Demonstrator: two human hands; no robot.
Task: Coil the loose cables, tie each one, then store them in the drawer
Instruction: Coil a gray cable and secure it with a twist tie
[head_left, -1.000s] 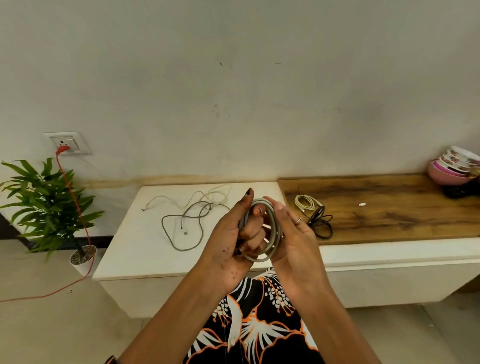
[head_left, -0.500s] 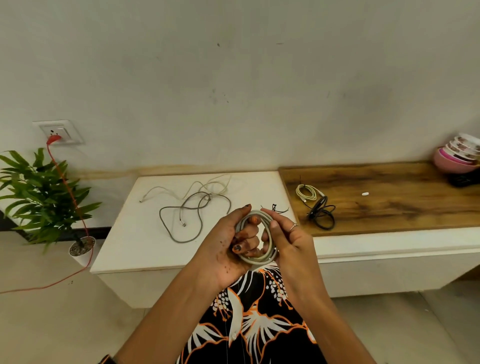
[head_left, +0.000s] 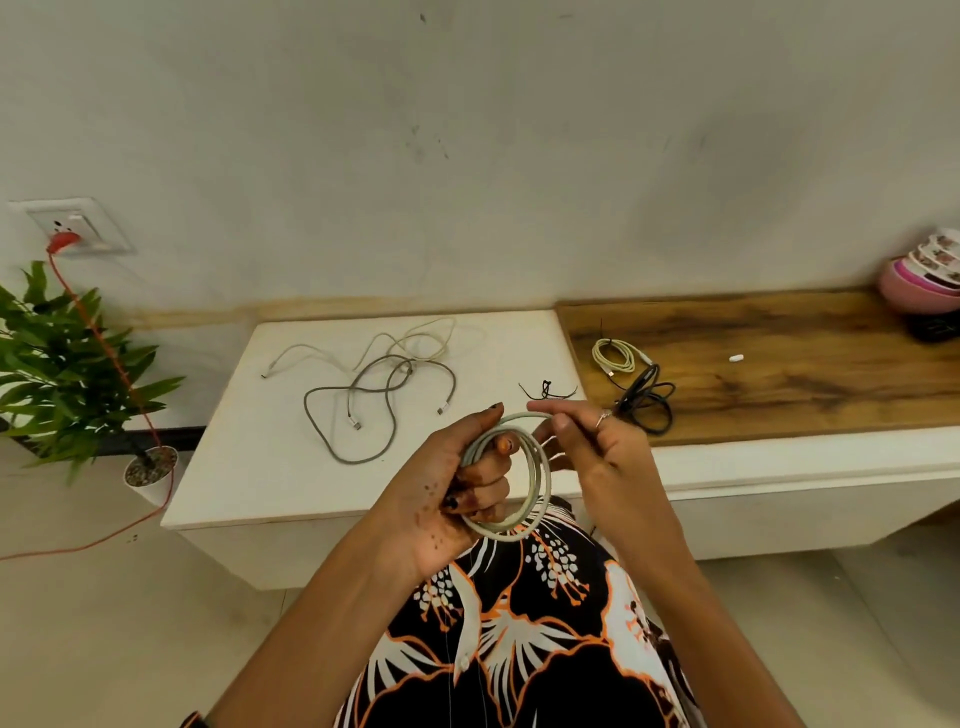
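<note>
My left hand (head_left: 457, 483) grips a coiled pale grey cable (head_left: 537, 483) by its left side, in front of the white cabinet top (head_left: 249, 467). My right hand (head_left: 602, 447) pinches the coil's upper right edge with thumb and forefinger. On the white top lie a loose grey cable (head_left: 374, 405) and a loose white cable (head_left: 395, 343), tangled together. A few black ties (head_left: 545, 389) lie near its right edge. On the wooden top (head_left: 779, 374) rest a coiled cream cable (head_left: 615, 355) and a bundled black cable (head_left: 644, 397).
A stack of pink bowls (head_left: 924, 275) stands at the far right. A small white piece (head_left: 735, 358) lies on the wood. At left a potted plant (head_left: 67, 374) stands on the floor, with a red cord (head_left: 111, 358) running from the wall socket (head_left: 72, 226).
The hands and the coil have dropped lower toward the cabinet's front edge. My right hand has slid from behind the coil to pinching its upper right edge, uncovering the black ties.
</note>
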